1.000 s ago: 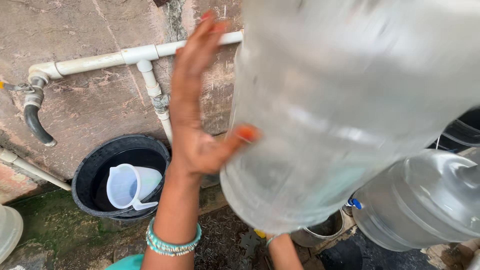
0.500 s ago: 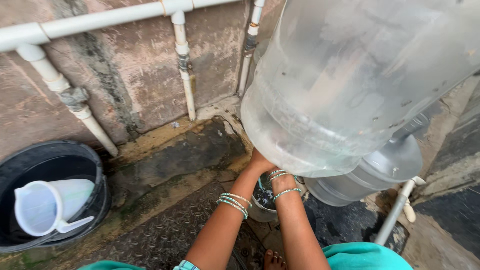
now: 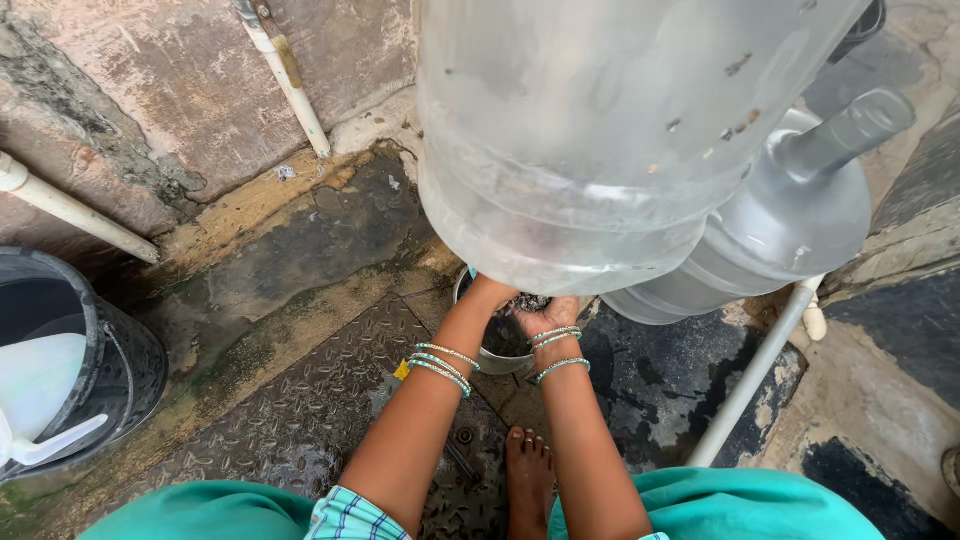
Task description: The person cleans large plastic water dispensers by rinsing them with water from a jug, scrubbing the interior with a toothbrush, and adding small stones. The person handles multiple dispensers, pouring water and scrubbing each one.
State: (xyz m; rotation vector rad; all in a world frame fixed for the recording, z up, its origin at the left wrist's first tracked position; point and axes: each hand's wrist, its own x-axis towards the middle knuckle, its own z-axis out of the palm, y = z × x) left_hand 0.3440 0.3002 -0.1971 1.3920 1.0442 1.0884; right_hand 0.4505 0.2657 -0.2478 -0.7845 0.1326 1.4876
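Both hands reach down under the big clear water jug (image 3: 600, 130), which fills the top of my view and hides their fingers. I see the left hand (image 3: 490, 292) only as a wrist going under the jug's bottom edge, so I cannot tell whether it is spread or curled; the right hand (image 3: 548, 315) lies palm-up over the small steel pot (image 3: 500, 345) on the floor, its fingers out of sight too, so its grip is unclear as well. Green bangles (image 3: 445, 360) ring both wrists. I judge the work at the pot to be under way, not finished: something dark and wet sits in it, both hands are at its rim, and nothing is lifted clear. A second jug (image 3: 790, 220) lies on its side just behind, touching the first in my view. A black bucket (image 3: 120, 360) with a white scoop (image 3: 40, 390) stands well apart at left, untouched. A bare foot (image 3: 528, 470) rests on the wet metal floor plate (image 3: 310, 410)
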